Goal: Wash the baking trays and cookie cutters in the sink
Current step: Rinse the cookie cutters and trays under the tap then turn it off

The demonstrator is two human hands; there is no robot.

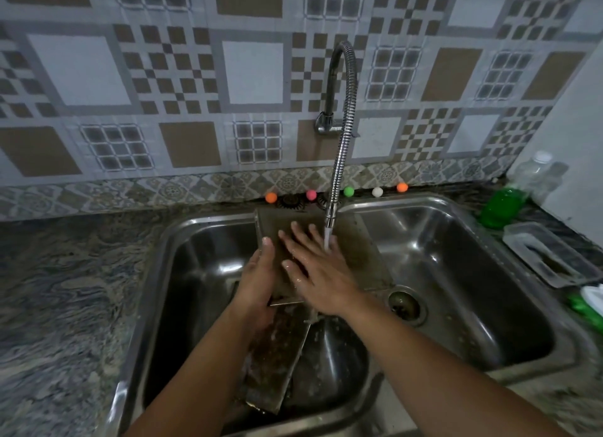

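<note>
Nearest, a dirty tray [275, 361] tipped down in the left basin of the sink [182, 240], waiting its turn. Above it, left hand [257, 280] gripping the near-left edge of the upper tray [365, 257], thumb up along the side, steadying it under the flow. Right hand [315, 270] flat, fingers spread straight, rubbing the wet surface. Beyond, tap [339, 149] running onto that tray. Green soap bottle [499, 206] far right; no cutters visible.

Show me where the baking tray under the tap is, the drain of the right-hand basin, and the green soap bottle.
baking tray [360, 260]: head view, bare wet face right of the hands.
drain [404, 304]: head view, middle of the strainer.
green soap bottle [501, 206]: head view, middle of its green body.
</note>
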